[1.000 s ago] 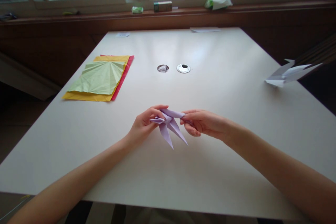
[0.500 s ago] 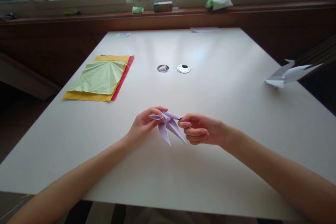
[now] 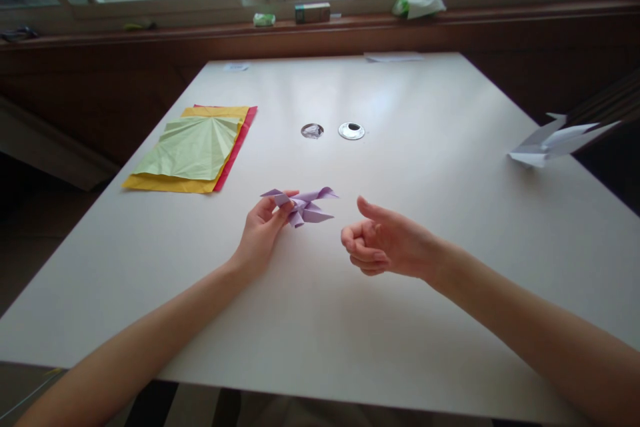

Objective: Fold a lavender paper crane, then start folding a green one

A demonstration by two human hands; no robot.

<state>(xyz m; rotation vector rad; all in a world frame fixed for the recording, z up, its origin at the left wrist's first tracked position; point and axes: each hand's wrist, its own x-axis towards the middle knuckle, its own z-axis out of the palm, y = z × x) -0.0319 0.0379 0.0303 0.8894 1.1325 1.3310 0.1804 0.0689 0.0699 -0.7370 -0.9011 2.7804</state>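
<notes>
Right hand now off the purple origami, loosely curled and empty, left hand pinching the origami above the white counter, coloured papers far left.

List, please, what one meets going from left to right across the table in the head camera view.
Stack of coloured paper sheets → left hand holding purple origami piece → right hand → white folded paper.
</notes>
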